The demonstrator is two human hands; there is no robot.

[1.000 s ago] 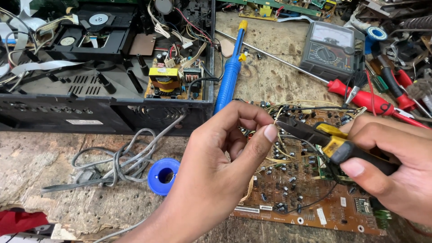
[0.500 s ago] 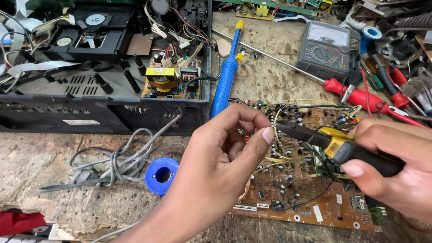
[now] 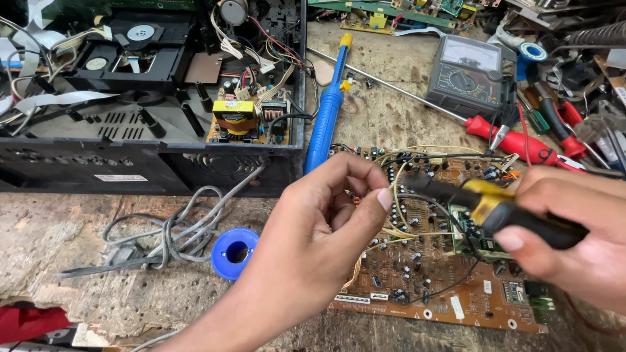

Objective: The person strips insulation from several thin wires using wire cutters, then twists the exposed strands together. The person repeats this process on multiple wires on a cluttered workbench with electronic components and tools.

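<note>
Head camera looks down on two bare hands over a cluttered bench. On the left hand [image 3: 313, 234], thumb and forefinger are pinched together at the tips with the other fingers curled behind; whether they nip one of the thin pale wires [image 3: 396, 195] looping beside them cannot be told, since the fingertips cover that spot. The right hand [image 3: 574, 244] is closed around the black handle of a soldering tool [image 3: 502, 212] with a yellow collar, thumb pressed along the handle. Its dark shaft points left toward the left fingertips, and the tip is lost against the dark parts behind it. Most of the handle is hidden in the fist, and the right wrist is cut off at the frame's right edge.

Under both hands lies a brown circuit board [image 3: 443, 287], near and right of centre, partly covered by them; its small components are too fine to make out. Left of the left hand, a blue solder spool [image 3: 233, 251] sits beside a tangle of grey cable [image 3: 163, 234]. Farther left stands an opened black player chassis [image 3: 150, 104]. A blue-handled tool [image 3: 329, 114] lies just right of it. At far right are a grey multimeter [image 3: 469, 75] and a red-handled screwdriver [image 3: 515, 140].
</note>
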